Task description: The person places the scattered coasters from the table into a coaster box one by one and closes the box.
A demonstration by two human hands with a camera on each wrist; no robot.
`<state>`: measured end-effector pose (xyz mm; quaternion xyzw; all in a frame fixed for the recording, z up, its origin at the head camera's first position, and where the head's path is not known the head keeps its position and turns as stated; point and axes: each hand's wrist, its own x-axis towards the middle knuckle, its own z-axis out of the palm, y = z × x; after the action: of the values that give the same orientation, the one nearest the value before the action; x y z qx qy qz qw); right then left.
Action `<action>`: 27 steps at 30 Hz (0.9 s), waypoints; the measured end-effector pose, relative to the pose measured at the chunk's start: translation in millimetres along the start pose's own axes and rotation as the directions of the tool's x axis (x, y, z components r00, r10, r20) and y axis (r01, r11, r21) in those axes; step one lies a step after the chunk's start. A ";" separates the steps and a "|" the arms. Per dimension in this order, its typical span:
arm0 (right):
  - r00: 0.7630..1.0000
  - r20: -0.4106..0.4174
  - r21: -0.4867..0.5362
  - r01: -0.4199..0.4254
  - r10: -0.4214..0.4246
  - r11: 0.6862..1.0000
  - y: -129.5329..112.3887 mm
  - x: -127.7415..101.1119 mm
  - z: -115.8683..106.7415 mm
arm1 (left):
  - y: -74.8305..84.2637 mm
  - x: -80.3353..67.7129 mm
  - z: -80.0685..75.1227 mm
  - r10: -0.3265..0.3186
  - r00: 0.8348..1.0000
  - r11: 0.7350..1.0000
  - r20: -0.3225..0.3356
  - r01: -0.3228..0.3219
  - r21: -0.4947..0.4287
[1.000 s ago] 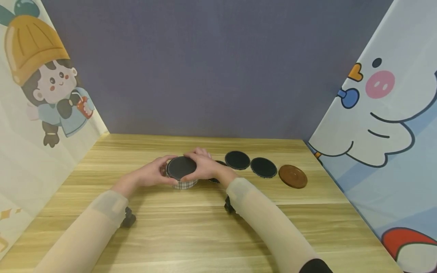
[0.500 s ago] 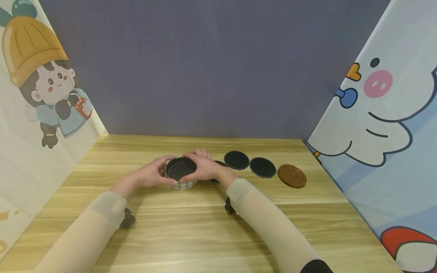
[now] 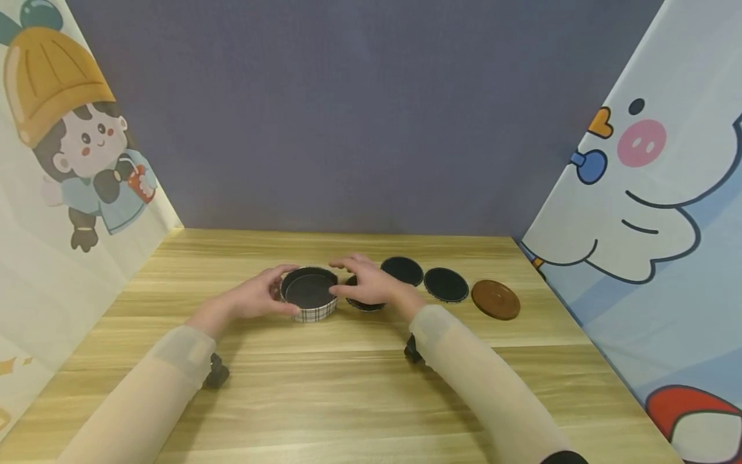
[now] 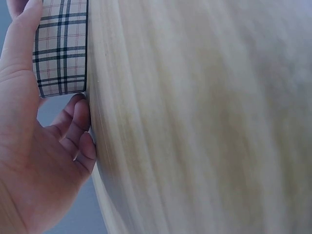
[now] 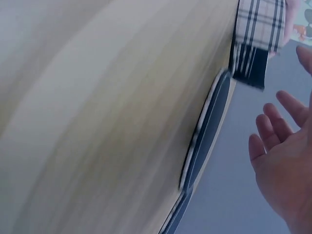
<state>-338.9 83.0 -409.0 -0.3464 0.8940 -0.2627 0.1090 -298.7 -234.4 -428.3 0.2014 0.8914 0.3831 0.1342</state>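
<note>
A round box [image 3: 315,314] with plaid sides stands on the table, its top uncovered and its inside black. My left hand [image 3: 257,293] holds it from the left, thumb along the front and fingers round the back. In the left wrist view the plaid wall [image 4: 61,53] shows beside the thumb. My right hand [image 3: 371,283], fingers spread and holding nothing, hovers just right of the box over a black round coaster [image 3: 364,305], which it partly hides. The right wrist view shows that hand [image 5: 287,161] apart from both the box and the coaster.
Two more flat black coasters lie to the right, one farther back [image 3: 399,267] and one beside it [image 3: 446,285]. Beyond them is a brown round disc [image 3: 496,299]. A grey panel [image 3: 348,129] closes off the wooden table [image 3: 324,399] at the back.
A black disc level with the box's rim has dropped inside the box. My right hand has let go of the box and shifted right; the left hand has kept its hold.
</note>
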 end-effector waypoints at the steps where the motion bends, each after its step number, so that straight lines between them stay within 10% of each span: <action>1: 1.000 -0.001 -0.004 -0.003 0.003 1.000 2.8 -3.3 -2.4 | 0.1 0.0 -0.2 0.008 1.000 1.000 -0.002 -0.008 0.006; 27: 0.988 0.092 -0.209 -0.102 0.123 0.973 57.2 -36.2 -24.6 | -0.8 0.9 0.8 0.024 1.000 1.000 -0.010 -0.023 0.013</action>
<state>-353.6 152.8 -419.0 -0.3175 0.9275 -0.1449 0.1342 -299.4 -233.9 -429.5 0.2109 0.8921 0.3798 0.1240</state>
